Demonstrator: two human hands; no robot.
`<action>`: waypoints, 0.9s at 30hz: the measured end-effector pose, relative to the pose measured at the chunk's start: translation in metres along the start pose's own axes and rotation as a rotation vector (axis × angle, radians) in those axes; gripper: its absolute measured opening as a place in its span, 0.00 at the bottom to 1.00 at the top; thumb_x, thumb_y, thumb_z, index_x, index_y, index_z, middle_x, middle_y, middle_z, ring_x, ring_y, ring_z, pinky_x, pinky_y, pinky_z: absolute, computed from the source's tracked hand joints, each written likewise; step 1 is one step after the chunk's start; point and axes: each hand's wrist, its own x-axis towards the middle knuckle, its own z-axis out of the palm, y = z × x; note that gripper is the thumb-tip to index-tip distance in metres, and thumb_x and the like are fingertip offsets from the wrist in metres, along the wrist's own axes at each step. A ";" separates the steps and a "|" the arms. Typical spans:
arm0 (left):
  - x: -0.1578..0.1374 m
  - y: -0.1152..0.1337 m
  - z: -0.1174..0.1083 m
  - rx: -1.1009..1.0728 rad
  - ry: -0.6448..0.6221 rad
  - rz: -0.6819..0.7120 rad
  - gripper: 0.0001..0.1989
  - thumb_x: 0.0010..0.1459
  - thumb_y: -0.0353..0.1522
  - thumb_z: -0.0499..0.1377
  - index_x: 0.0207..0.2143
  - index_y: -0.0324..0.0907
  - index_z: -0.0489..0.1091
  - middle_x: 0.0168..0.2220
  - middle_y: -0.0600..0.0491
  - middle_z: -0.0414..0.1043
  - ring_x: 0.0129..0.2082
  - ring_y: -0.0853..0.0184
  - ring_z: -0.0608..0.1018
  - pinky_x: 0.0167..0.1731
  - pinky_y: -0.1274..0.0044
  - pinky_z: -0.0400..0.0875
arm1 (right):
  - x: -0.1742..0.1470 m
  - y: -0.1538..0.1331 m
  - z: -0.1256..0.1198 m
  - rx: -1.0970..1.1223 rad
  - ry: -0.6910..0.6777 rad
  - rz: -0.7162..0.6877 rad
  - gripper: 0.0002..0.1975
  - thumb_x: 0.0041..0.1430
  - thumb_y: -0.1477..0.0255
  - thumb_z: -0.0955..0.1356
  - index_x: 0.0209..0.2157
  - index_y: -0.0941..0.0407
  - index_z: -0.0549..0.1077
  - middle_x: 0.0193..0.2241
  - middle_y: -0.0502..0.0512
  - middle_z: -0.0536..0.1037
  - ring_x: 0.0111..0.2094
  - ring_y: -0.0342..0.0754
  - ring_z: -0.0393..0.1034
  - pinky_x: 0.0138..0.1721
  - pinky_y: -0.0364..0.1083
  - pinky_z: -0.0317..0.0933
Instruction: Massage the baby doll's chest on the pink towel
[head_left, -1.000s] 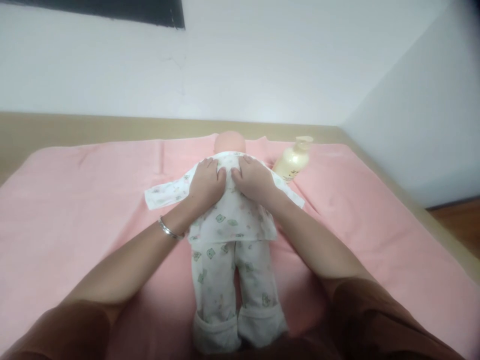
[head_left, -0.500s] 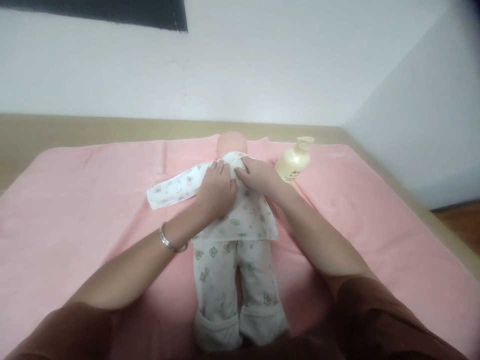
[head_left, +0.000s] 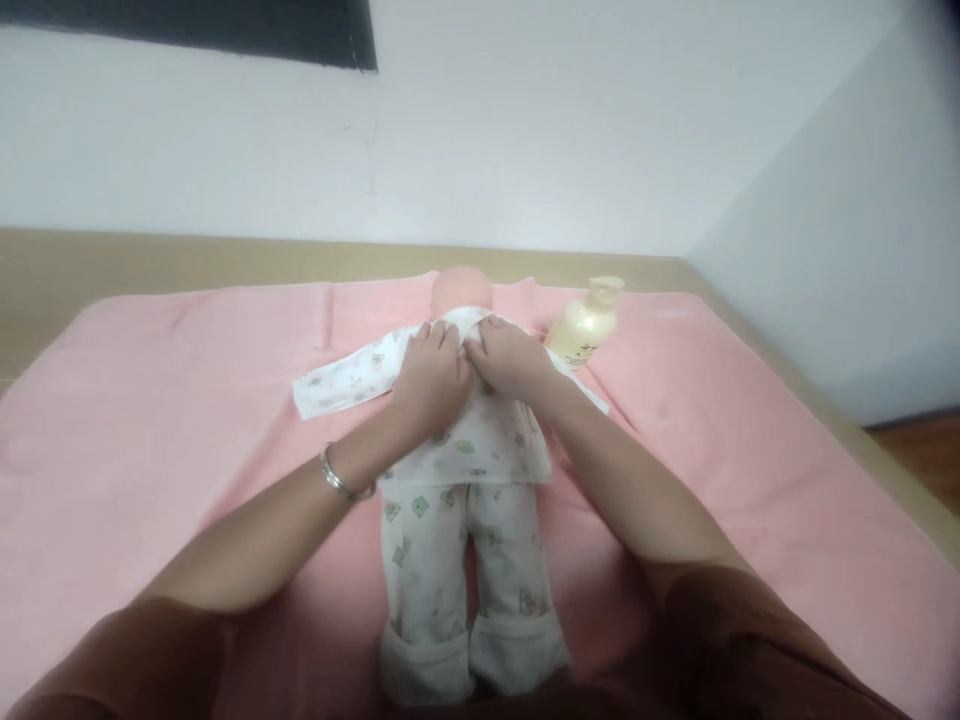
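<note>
A baby doll (head_left: 461, 288) lies lengthwise on a pink sheet, its bald head at the far end. It wears a white printed shirt (head_left: 480, 455) and matching trousers (head_left: 427, 570) with turned-up cuffs. My left hand (head_left: 433, 375) rests on the upper part of the shirt, fingers stretched toward the collar. Close beside it, my right hand (head_left: 514, 358) has its thumb and fingers bent together on the cloth just below the collar. Both hands hide the middle of the shirt's chest or back; I cannot tell which side faces up.
A pale yellow pump bottle (head_left: 583, 330) stands, slightly tilted in view, right of the doll's shoulder. The pink sheet (head_left: 150, 420) has folds and covers a tan surface (head_left: 225, 262). Behind it is a white wall (head_left: 525, 130) with a dark panel (head_left: 225, 30) at upper left.
My right hand's thumb and fingers have drawn closer together on the shirt. The shirt's right sleeve now shows beyond my right wrist. My left hand has barely moved.
</note>
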 end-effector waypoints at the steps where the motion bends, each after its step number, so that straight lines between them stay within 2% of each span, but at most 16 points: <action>1: -0.004 0.004 0.000 -0.004 0.015 0.011 0.27 0.65 0.31 0.42 0.62 0.26 0.60 0.65 0.33 0.61 0.67 0.47 0.61 0.68 0.54 0.54 | 0.003 0.001 0.000 0.014 -0.009 0.015 0.19 0.70 0.68 0.55 0.45 0.64 0.72 0.46 0.67 0.78 0.48 0.55 0.72 0.47 0.49 0.64; 4: -0.005 0.006 -0.003 -0.038 0.012 -0.002 0.26 0.63 0.30 0.45 0.60 0.29 0.63 0.66 0.35 0.60 0.68 0.48 0.60 0.68 0.55 0.55 | 0.003 0.000 0.002 -0.020 0.020 0.028 0.20 0.71 0.68 0.55 0.46 0.65 0.73 0.46 0.67 0.78 0.47 0.56 0.72 0.46 0.49 0.64; 8: 0.010 -0.009 -0.011 -0.126 -0.062 -0.067 0.22 0.64 0.32 0.44 0.55 0.34 0.67 0.62 0.40 0.67 0.65 0.53 0.66 0.66 0.59 0.59 | -0.011 -0.008 0.010 -0.209 0.116 -0.140 0.19 0.70 0.72 0.55 0.39 0.62 0.75 0.38 0.66 0.79 0.43 0.58 0.73 0.45 0.52 0.64; 11: 0.020 -0.023 -0.010 -0.169 -0.024 -0.151 0.19 0.64 0.35 0.44 0.48 0.36 0.70 0.54 0.40 0.73 0.57 0.54 0.72 0.61 0.61 0.66 | -0.018 -0.012 0.018 -0.201 0.194 -0.199 0.18 0.69 0.73 0.56 0.35 0.60 0.75 0.35 0.66 0.78 0.41 0.57 0.72 0.46 0.53 0.65; 14: 0.023 -0.030 -0.003 -0.166 0.031 -0.177 0.17 0.65 0.36 0.44 0.42 0.38 0.70 0.45 0.42 0.75 0.49 0.54 0.75 0.55 0.61 0.69 | -0.012 -0.011 0.024 -0.092 0.229 -0.141 0.19 0.69 0.71 0.56 0.44 0.64 0.75 0.44 0.69 0.78 0.48 0.58 0.71 0.53 0.54 0.65; 16: 0.023 -0.031 0.003 -0.162 0.059 -0.178 0.18 0.65 0.36 0.45 0.44 0.38 0.70 0.46 0.42 0.75 0.51 0.53 0.74 0.56 0.61 0.68 | -0.004 -0.008 0.027 -0.022 0.208 -0.116 0.22 0.69 0.70 0.56 0.54 0.69 0.70 0.54 0.72 0.74 0.57 0.60 0.67 0.59 0.56 0.61; 18: 0.021 -0.030 0.006 -0.167 0.078 -0.181 0.18 0.65 0.37 0.45 0.47 0.38 0.70 0.49 0.41 0.75 0.54 0.54 0.73 0.59 0.62 0.65 | 0.004 -0.004 0.029 0.023 0.186 -0.106 0.26 0.69 0.68 0.56 0.59 0.73 0.64 0.60 0.75 0.68 0.62 0.63 0.61 0.64 0.58 0.56; 21: 0.020 -0.029 0.007 -0.178 0.083 -0.192 0.19 0.65 0.36 0.45 0.48 0.37 0.70 0.51 0.41 0.75 0.56 0.54 0.72 0.61 0.62 0.64 | 0.009 -0.001 0.031 0.057 0.179 -0.108 0.28 0.69 0.67 0.56 0.60 0.74 0.63 0.62 0.77 0.66 0.65 0.65 0.58 0.66 0.62 0.52; 27: 0.021 -0.028 0.004 -0.161 0.084 -0.189 0.20 0.65 0.36 0.45 0.49 0.37 0.71 0.51 0.41 0.75 0.56 0.54 0.73 0.60 0.61 0.66 | 0.005 -0.003 0.031 0.084 0.186 -0.091 0.27 0.68 0.67 0.56 0.59 0.72 0.64 0.63 0.77 0.66 0.65 0.65 0.59 0.66 0.63 0.53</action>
